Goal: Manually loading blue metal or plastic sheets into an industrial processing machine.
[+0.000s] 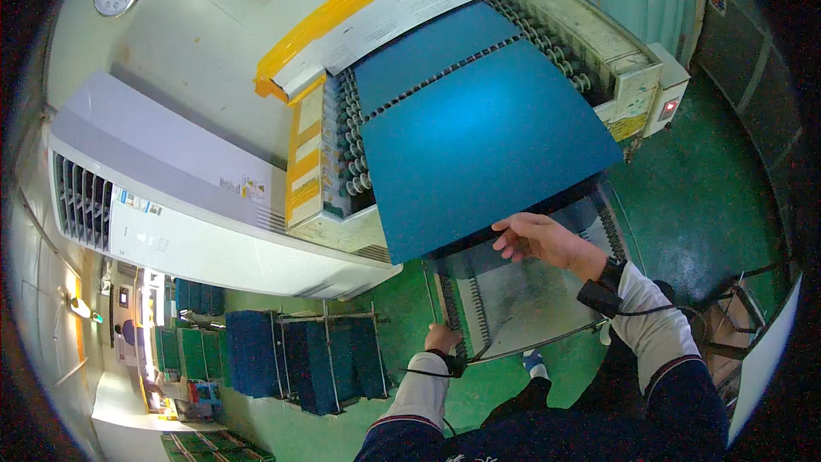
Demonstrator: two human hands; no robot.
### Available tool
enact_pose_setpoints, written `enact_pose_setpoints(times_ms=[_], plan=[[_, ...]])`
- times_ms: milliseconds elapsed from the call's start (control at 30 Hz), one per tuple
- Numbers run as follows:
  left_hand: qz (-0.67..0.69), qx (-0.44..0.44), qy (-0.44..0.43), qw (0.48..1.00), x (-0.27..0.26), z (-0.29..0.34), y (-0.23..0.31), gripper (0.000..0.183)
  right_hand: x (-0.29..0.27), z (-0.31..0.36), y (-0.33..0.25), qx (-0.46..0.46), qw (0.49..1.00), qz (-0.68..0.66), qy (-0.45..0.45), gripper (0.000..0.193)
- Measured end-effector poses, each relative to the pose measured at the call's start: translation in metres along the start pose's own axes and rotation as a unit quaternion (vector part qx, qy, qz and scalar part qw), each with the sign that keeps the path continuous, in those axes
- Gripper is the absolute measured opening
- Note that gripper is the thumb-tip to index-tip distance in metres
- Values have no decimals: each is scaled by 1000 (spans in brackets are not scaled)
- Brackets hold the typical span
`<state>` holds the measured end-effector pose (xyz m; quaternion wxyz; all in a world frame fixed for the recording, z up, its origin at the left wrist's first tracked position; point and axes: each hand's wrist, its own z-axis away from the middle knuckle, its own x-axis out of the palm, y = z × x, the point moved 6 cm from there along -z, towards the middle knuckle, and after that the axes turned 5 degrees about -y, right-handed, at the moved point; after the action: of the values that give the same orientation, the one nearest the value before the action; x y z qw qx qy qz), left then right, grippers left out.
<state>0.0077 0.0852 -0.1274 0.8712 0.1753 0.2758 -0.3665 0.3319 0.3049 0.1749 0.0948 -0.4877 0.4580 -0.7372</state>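
Observation:
A large flat blue panel lies on the roller conveyor, its near edge sticking out past the end. My right hand, fingers loosely curled and apart, is just in front of that edge; whether a fingertip touches it I cannot tell. Below the panel stands a rack with toothed side rails and a thin metal frame. My left hand is closed at the rack's left corner, seemingly round its frame, with the fingers partly hidden. Each wrist wears a dark band with a cable.
Behind the first panel, a second blue panel rests on the rollers. A white air conditioner flanks the conveyor at left. Racks with dark blue panels stand lower left. A switch box is at right, a metal-framed stand lower right.

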Motion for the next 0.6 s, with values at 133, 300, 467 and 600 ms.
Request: enact_pose_setpoints(times_ms=[133,300,467,600], plan=[[5,-25,-1,1000,-1,3,-2,77,2,0,0,-6,1000,15,-10,40],[-4,-9,-5,1000,14,-24,-13,78,2,3,-1,2,1000,14,6,39],[-62,18,-3,998,27,-47,-26,79,-6,3,2,3,998,41,40,34],[-60,25,-3,998,19,-33,-17,78,-18,3,-3,-55,928,345,129,31]])
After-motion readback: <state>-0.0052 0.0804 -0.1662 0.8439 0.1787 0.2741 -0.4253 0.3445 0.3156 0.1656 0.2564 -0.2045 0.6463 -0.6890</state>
